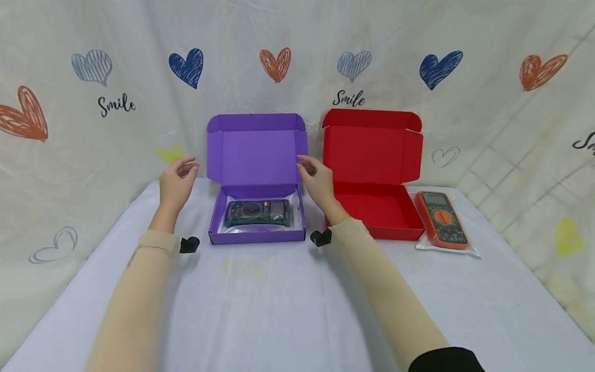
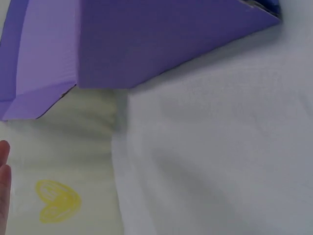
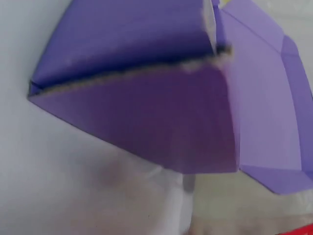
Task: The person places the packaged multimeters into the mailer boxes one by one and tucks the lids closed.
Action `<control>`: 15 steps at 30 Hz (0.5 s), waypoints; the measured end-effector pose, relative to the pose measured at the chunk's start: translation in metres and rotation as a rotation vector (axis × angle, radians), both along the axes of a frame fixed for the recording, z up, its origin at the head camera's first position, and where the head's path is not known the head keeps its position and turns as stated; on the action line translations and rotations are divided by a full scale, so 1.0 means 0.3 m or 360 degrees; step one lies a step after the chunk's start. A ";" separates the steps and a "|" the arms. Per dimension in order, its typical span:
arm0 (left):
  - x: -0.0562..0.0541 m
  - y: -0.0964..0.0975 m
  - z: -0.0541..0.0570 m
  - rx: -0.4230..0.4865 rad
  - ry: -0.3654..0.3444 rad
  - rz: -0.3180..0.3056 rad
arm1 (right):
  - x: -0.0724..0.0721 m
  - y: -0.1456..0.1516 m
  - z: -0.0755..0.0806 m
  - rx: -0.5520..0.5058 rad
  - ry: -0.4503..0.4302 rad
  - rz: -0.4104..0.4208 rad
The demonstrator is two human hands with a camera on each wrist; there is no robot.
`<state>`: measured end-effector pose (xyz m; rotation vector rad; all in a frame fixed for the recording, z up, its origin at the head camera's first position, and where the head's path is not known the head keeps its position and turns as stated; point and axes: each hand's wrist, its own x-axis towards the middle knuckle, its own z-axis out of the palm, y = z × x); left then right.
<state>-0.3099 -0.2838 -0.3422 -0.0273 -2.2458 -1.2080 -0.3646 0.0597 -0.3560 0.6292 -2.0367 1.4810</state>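
A purple cardboard box (image 1: 257,155) stands with its lid raised. Inside it lies a dark multimeter (image 1: 251,213) in a clear plastic bag. My left hand (image 1: 177,183) is held just left of the lid, fingers loosely bent and nothing in them. In the left wrist view, only its fingertips (image 2: 4,183) show at the edge, apart from the box. My right hand (image 1: 319,181) is at the lid's right side, fingers bent over the side flap's edge in the head view; whether they touch it cannot be told. The right wrist view shows the box's side wall (image 3: 146,122) close up.
To the right stands an open red cardboard box (image 1: 372,155), its visible floor bare. Beside it lies an orange multimeter (image 1: 441,219) in a clear bag. A white cloth (image 1: 260,310) covers the table, and a curtain printed with hearts (image 1: 307,31) hangs behind.
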 end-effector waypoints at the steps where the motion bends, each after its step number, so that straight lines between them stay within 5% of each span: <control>1: -0.005 -0.001 0.004 0.0036 -0.0006 0.0012 | -0.007 0.005 0.000 -0.0025 -0.0004 -0.0035; 9: -0.049 -0.008 0.020 0.0283 -0.0058 0.0086 | -0.047 0.026 -0.009 -0.0074 -0.0060 -0.0244; 15: -0.087 0.002 0.013 0.0453 -0.0115 0.0048 | -0.055 0.027 -0.011 -0.0033 -0.0156 -0.0306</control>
